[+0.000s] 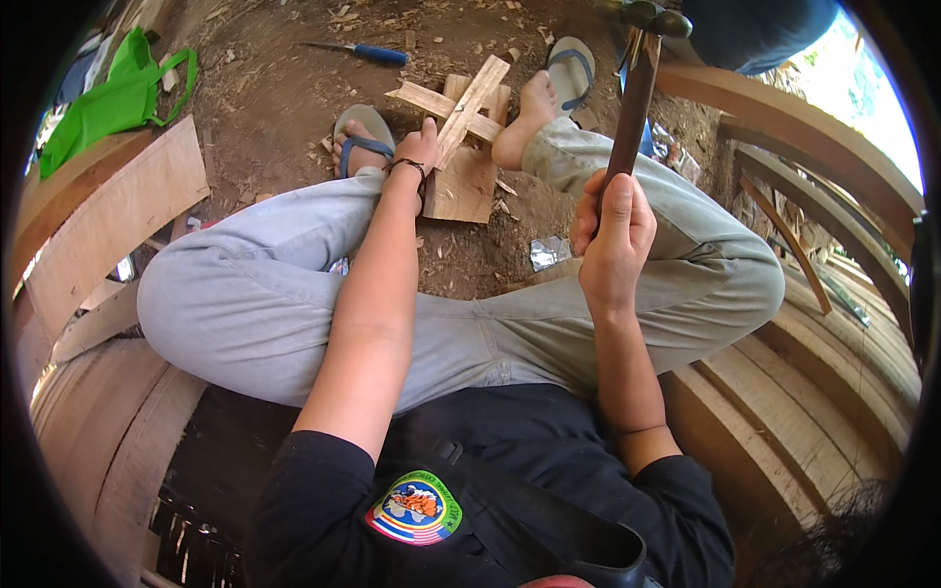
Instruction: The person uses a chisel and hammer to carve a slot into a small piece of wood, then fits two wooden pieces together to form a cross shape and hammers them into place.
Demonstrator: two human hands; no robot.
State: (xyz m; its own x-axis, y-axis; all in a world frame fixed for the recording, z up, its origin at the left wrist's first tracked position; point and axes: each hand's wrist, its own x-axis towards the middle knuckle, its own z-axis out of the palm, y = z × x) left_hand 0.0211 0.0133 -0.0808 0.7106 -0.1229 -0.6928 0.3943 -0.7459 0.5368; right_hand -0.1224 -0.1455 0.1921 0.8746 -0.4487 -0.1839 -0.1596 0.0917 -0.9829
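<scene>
My right hand (616, 230) is wrapped round the dark handle of a hammer (637, 108), raised upright with its metal head at the top edge. Between my feet, two narrow wooden strips lie across each other as a cross (472, 110), with a small dark spot, perhaps a nail, where they meet. My left hand (419, 147) grips the cross at its left side, the fingers partly hidden behind the hand. Under the cross is a flat wooden board (461, 188) on the dirt, with another short wood piece (456, 88) showing beyond it.
A blue-handled knife (377, 54) lies on the ground ahead. On the left, a green bag (108, 108) rests over wooden boards (127, 201). Wooden rails (804, 118) and planks (784, 392) line the right. Wood chips litter the dirt; a shiny wrapper (549, 253) lies near my right leg.
</scene>
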